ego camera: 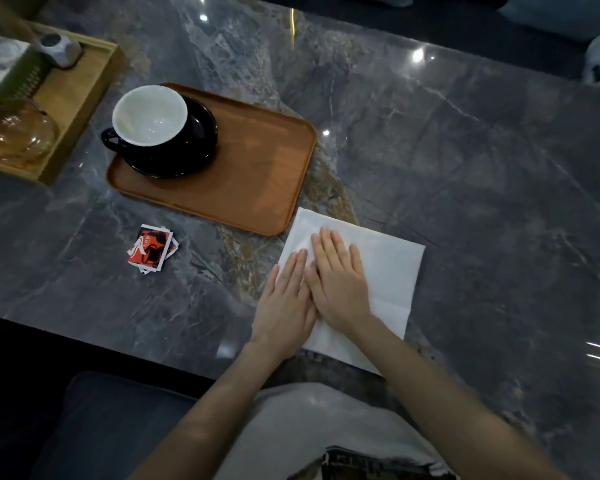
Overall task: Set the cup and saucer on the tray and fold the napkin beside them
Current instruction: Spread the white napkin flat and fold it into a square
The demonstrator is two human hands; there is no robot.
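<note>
A black cup with a white inside stands on a black saucer at the left end of the brown wooden tray. The white napkin lies flat on the marble table, just right of the tray's near corner. Both hands press flat on the napkin with straight fingers. My left hand covers its left edge, and my right hand lies beside it toward the napkin's middle, the two hands touching.
A small stack of red, black and white packets lies left of the napkin. A light wooden tray at the far left holds an amber glass pot and a grey object. The table's near edge runs just below my wrists.
</note>
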